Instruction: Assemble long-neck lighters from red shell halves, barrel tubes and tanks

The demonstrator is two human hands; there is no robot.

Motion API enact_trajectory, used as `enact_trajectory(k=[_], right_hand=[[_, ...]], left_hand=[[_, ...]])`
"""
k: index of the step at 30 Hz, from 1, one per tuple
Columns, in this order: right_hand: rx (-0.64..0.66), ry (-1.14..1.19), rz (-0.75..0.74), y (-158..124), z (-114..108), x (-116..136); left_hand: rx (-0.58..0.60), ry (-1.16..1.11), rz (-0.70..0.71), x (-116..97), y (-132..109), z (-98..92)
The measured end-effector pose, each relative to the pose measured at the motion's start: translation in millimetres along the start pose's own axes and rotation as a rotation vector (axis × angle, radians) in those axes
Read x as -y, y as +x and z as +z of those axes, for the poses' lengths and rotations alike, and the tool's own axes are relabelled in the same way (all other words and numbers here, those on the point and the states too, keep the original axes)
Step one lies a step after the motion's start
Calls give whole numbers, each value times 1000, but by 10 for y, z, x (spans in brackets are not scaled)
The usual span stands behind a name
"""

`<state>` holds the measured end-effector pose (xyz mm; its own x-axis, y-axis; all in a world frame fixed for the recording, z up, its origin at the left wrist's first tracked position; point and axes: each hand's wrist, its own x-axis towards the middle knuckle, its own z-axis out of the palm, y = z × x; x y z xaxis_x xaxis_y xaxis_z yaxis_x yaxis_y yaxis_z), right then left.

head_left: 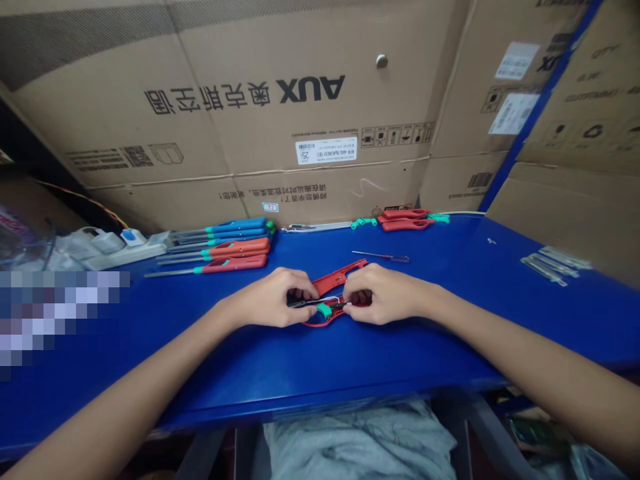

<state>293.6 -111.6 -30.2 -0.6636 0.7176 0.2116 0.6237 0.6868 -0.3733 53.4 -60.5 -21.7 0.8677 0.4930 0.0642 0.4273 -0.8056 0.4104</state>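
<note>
My left hand [277, 297] and my right hand [387, 293] meet over an opened red lighter casing on the blue table. The lower casing half [319, 324] carries a teal trigger [325, 309] and dark inner parts. Both hands are closed around this half, one at each end, and thin pale wire or tube runs between them. My left fingertips also pinch near a slim dark piece, whose kind I cannot make out. Just behind lies the other red casing half [333, 281], close to my right fingers. My palms hide much of the inner parts.
Assembled long-nosed lighters, blue [240, 228] and red [237, 263], lie at the left by a power strip [133, 252]. Red casings [406, 220], teal pieces [364, 223] and metal rods [320, 228] line the back. A screwdriver [383, 256] and metal parts [550, 265] lie rightward. Cardboard [280, 53] stands behind.
</note>
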Motion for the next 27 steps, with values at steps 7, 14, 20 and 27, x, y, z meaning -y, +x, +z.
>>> enact_trajectory(k=[7,14,20,27], right_hand=[[-44,8,16,9,14,3],[-94,27,-1,3,43,-34],[-90,33,7,-1,60,-46],[-103,42,-26,-5,33,-20]], left_hand=[[-35,37,-13,83,4,31],[1,-45,-132,91,5,13],[-22,-133,-173,109,-3,-25],[29,-229,-163,38,-17,-50]])
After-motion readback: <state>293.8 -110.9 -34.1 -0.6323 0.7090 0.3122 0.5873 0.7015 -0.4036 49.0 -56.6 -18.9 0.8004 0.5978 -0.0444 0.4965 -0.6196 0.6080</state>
